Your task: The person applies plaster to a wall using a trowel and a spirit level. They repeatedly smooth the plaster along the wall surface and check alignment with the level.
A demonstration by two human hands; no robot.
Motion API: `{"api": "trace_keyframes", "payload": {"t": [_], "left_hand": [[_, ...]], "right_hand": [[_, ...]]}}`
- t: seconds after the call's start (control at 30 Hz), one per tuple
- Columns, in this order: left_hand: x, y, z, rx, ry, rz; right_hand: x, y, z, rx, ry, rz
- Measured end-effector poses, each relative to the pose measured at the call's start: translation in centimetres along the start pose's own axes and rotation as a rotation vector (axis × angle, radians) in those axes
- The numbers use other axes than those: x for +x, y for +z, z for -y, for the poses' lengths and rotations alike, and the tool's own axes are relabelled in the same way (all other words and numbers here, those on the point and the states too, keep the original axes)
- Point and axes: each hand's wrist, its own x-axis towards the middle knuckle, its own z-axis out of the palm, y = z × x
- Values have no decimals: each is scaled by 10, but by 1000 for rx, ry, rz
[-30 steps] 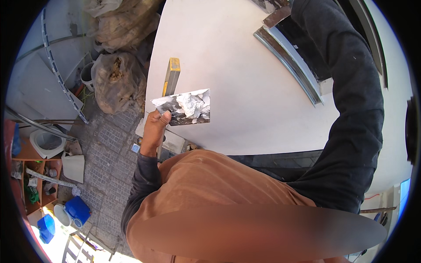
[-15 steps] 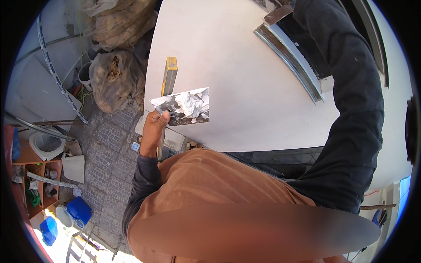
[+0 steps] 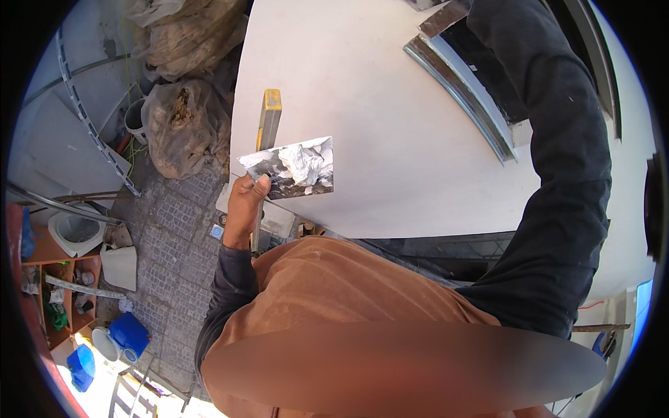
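Flat plate (image 3: 282,191) with a lump of white paste (image 3: 304,164) on top sits left of centre, in front of the large white panel (image 3: 390,139). Left hand (image 3: 242,207) grips the plate at its near left corner, thumb pressed on the upper face; other fingers mostly hidden, so exact finger closure below can't be told. Paste is heaped toward the middle and right, with smears along the far edge; dark bare patches show along the near edge. Grey bar with yellow end (image 3: 272,118) stands just beyond the plate, partly covered by it; whether the hand touches the bar, can't tell. Right sleeve (image 3: 568,143), dark, runs up the right side and leaves at the far edge; right hand is out of view, so its grip can't be told. Metal channel (image 3: 465,102) lies left of that sleeve, at the right part of the panel. Plastic sack (image 3: 185,139) sits far left on the paved floor (image 3: 171,233). Near left: orange shelf unit (image 3: 43,245) with a white basin (image 3: 78,231) on it, and a blue container (image 3: 132,332) beside a white bucket (image 3: 104,344).
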Motion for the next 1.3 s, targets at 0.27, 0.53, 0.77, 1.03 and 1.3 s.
{"api": "trace_keyframes", "payload": {"t": [0.27,0.53,0.77,1.03,1.3], "left_hand": [[2,1,1,13,8,-5],[5,1,3,-8,13,17],[7,2,4,-13,2,14],[8,3,4,-41,-7,29],[16,0,6,-17,-49,59]], "right_hand": [[-2,7,-4,26,28,-9],[-2,8,-7,-5,-39,11],[-8,1,-9,265,79,-197],[-49,-6,-6,79,139,-51],[-17,-30,-8,118,27,-396]]}}
